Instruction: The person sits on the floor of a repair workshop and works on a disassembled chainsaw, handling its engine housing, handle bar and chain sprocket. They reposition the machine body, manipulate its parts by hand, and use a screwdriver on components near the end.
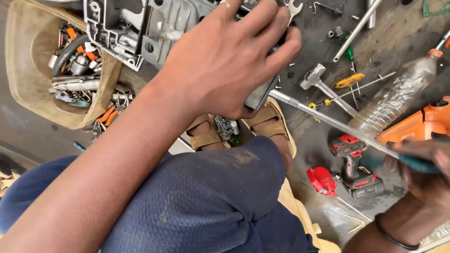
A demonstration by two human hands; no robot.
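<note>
My left hand (225,56) reaches across my knee and grips the edge of a grey metal engine casing (140,28) lying on the dirty floor at the top. My right hand (422,173), blurred at the lower right and wearing a dark wristband, is closed on the teal handle of a long screwdriver (328,119). The steel shaft runs up and left, and its tip disappears under my left hand at the casing. My legs in blue trousers and tan sandals (206,136) fill the lower middle.
A tan basin (28,70) full of sockets, pliers and parts sits at the upper left. On the right lie a hammer (318,79), a yellow-handled screwdriver (349,80), a plastic bottle (398,93), a red cordless drill (354,164) and an orange machine housing (422,124).
</note>
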